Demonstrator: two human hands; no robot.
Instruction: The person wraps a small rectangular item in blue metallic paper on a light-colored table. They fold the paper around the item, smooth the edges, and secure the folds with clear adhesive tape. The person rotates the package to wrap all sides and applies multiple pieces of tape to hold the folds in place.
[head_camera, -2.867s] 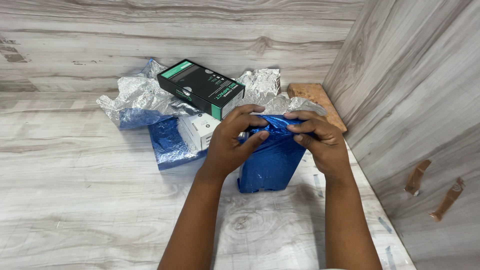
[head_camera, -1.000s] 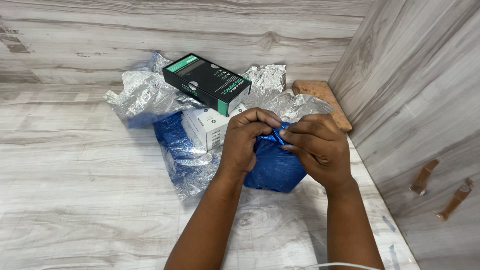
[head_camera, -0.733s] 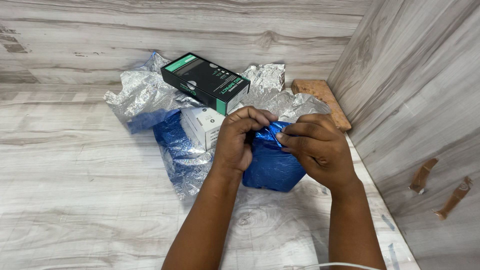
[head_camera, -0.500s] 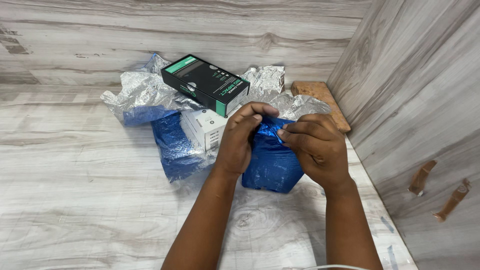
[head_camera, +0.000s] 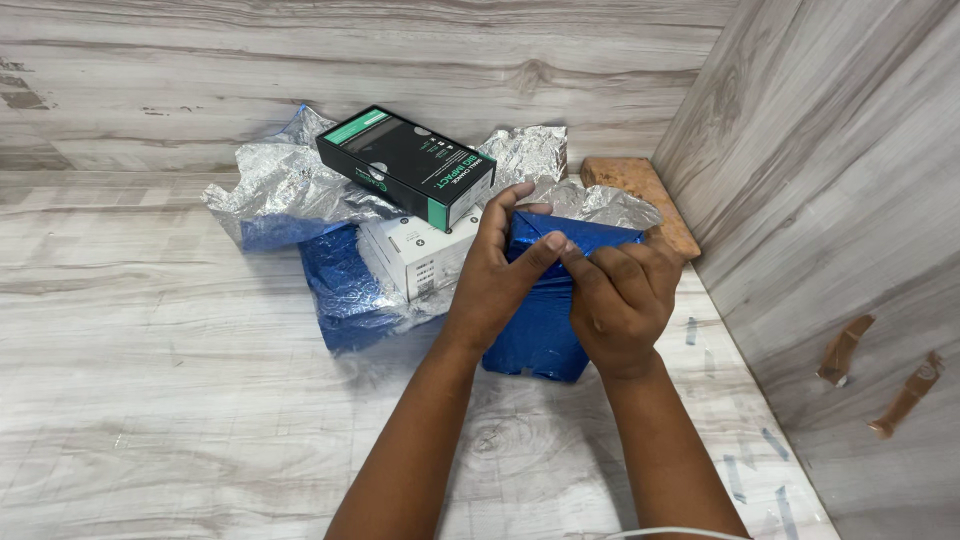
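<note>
Two hands close on one blue foil-wrapped parcel (head_camera: 545, 310), which stands on end on the pale wood-grain table (head_camera: 150, 400), near the corner where the right wall panel (head_camera: 830, 200) comes in. The left hand (head_camera: 495, 285) is half curled against the parcel's left face, its fingers reaching up over the top edge and its thumb laid across the front fold; the grip looks meant to steady the block and pin the foil flat against it. The right hand (head_camera: 615, 300) is bent at the knuckles, its fingertips pressed together onto the same front fold just beside the left thumb, while its other fingers wrap the parcel's right top corner. Neither hand is spread wide; both are partly closed on the wrapping itself. The top flap forms a neat triangle, so the fingers seem placed to keep that crease from springing open.

Just to the left, touching the parcel or nearly so, lies a white box (head_camera: 415, 255) on a loose sheet of foil (head_camera: 345, 290), blue on one side and silver on the other. A black box with green trim (head_camera: 405, 165) rests tilted across the white box and on crumpled silver foil (head_camera: 275, 180) heaped against the back wall. A flat brownish slab (head_camera: 645, 195) sits in the corner behind the parcel. Strips of brown tape (head_camera: 840, 350) cling to the right wall, well apart from the hands.
</note>
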